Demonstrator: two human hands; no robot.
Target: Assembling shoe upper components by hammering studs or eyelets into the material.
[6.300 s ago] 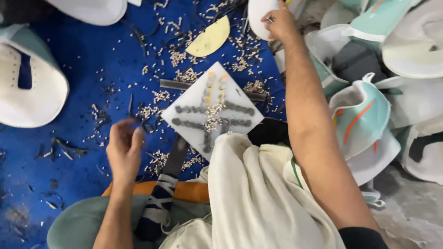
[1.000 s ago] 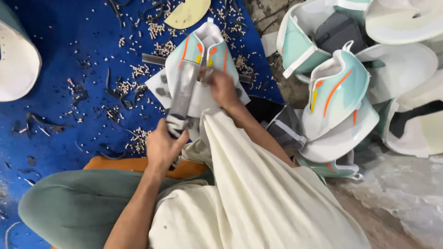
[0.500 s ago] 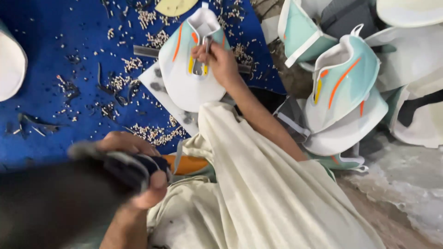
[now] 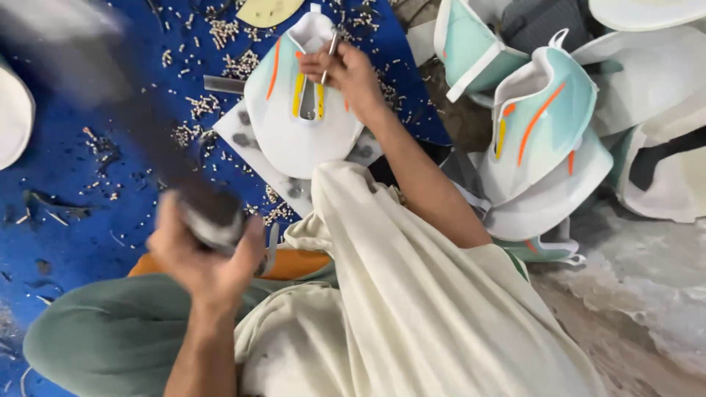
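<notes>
The right hand (image 4: 349, 73) was far from the person, resting on a shoe upper (image 4: 301, 110) that was white and pale green with orange and yellow stripes. Its fingers were pinched shut around a thin metal punch (image 4: 329, 53), which stood with its tip on the upper near the top opening. The upper lay flat on a grey cutting board (image 4: 254, 151), in the far middle of the scene, on a blue mat (image 4: 66, 169). Lots of tiny pale scraps (image 4: 220, 33) were scattered over the mat around the board. The left hand (image 4: 206, 254) was near the person, on the left side, and it was blurry. Its fingers were curled tight around the handle of a dark hammer (image 4: 132, 110), which reached up and to the left as a dark smear. A cream cloth (image 4: 412, 294) lay over the person's lap, next to a green trouser leg (image 4: 110, 338). On the right side, more shoe uppers (image 4: 544, 125) in the same colours were piled on top of each other, well apart from the board.
</notes>
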